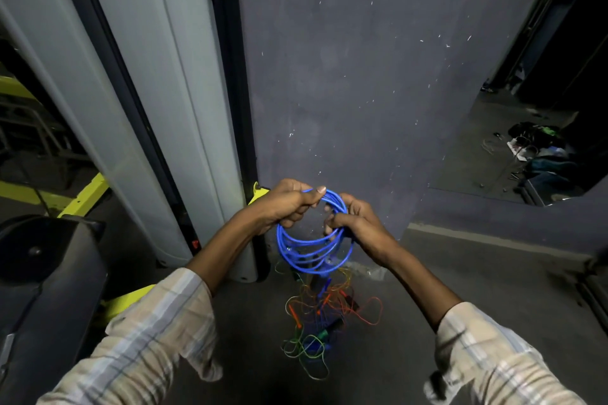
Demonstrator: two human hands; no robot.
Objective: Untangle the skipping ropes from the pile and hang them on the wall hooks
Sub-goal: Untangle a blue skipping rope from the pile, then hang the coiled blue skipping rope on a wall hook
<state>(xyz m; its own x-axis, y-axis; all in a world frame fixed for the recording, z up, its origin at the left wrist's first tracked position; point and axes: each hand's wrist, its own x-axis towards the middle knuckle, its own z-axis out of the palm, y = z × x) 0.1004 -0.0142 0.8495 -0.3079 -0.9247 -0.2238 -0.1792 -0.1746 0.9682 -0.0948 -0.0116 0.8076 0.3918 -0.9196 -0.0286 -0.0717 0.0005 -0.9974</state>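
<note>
The fingers (pixel 297 207) of the left hand (pixel 286 204) are curled tight round the top of a coiled blue plastic skipping rope (pixel 311 248). The right hand (pixel 353 222) is also wrapped round the coil, on its other side. The blue loops are held up in the air, in front of a dark grey wall (pixel 345 76). Below them, a tangled pile of thin orange, green and yellow ropes (pixel 324 316) is seen on the dark floor (pixel 493 289). Checked shirt sleeves (pixel 158 332) are worn on both arms. A pale grey pillar (pixel 158 92) is seen on the left.
</note>
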